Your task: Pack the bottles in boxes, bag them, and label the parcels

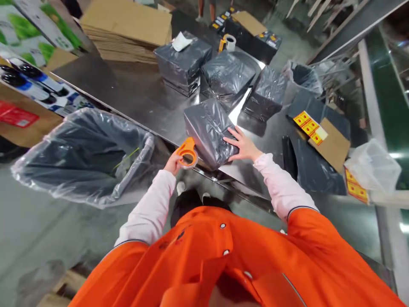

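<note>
My left hand [173,163] grips an orange tape dispenser [188,152] with a roll of clear tape, right beside the near corner of a package wrapped in dark grey plastic [208,132]. My right hand [243,144] lies flat with its fingers spread on the package's right end. The package rests on a steel table [143,94], close to its front edge. Behind it stand several similar wrapped packages, such as one at the centre [227,76].
A bin lined with clear plastic [86,155] stands left of me. Flattened cardboard sheets [128,30] are stacked at the table's far end, beside a roll of tape [228,42]. Dark boxes and loose plastic lie to the back and right; a person's legs show beyond.
</note>
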Tool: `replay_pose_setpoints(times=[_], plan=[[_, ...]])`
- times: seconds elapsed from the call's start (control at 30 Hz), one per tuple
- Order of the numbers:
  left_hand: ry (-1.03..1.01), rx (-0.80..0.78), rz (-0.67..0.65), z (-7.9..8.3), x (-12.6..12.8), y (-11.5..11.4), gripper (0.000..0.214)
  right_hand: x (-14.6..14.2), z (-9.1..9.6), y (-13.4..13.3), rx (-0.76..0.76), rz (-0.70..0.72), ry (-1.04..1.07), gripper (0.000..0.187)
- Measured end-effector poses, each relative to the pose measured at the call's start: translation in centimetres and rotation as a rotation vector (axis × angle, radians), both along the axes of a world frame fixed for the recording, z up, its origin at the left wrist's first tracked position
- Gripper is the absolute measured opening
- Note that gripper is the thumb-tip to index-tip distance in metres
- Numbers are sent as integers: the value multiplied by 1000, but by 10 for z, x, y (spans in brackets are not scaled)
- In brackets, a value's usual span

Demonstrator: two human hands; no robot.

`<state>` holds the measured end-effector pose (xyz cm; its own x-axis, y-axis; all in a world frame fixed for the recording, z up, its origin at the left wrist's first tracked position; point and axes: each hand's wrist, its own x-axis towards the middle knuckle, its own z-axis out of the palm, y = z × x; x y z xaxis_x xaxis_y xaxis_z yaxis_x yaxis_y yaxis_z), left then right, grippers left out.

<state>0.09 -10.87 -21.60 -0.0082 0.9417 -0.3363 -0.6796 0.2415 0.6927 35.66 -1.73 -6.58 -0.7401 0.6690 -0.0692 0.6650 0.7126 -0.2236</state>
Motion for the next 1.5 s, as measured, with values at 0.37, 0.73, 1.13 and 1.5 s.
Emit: replay_pose_setpoints(times=[0.37, 0.73, 1.13, 1.5], plan=[[10, -113, -5, -3, 0, -179, 78, -86, -9, -82, 116, -419, -22, 105], [234, 12, -71, -12, 64, -247, 111, -219, 15, -120, 160, -634, -224, 108], [169, 44, -45, -4, 143, -178, 111, -222, 25, -111, 112, -460, -369, 110], [220, 154, -8, -4, 100, -163, 77, -208, 23, -99, 142, -280, -325, 119]])
